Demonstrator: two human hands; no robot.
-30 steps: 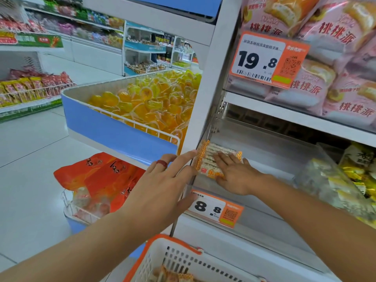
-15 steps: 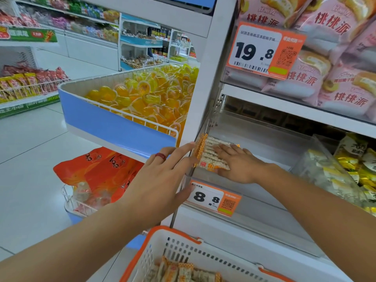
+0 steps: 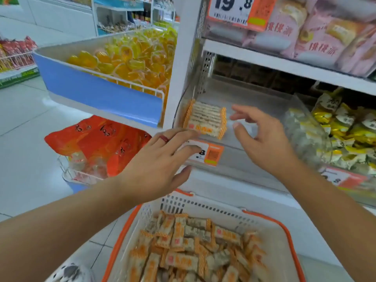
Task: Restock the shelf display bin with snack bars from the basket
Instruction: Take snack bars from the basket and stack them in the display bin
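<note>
A neat row of white snack bars with orange crimped ends stands at the left end of the clear display bin on the middle shelf. My right hand hovers just right of that row, fingers spread, holding nothing. My left hand, with a red ring, reaches over the bin's front edge and covers part of the orange price tag; it holds nothing. Below, the white basket with an orange rim holds several loose snack bars.
A blue bin of yellow jelly cups juts out left of the shelf post, with orange bags beneath. Pink cake packs fill the upper shelf. A neighbouring bin of yellow-wrapped snacks borders the right side.
My right hand has let go of the row of bars and drawn back to the right. My left hand slid down off the bin's corner. The view tilted down, showing more of the basket.
</note>
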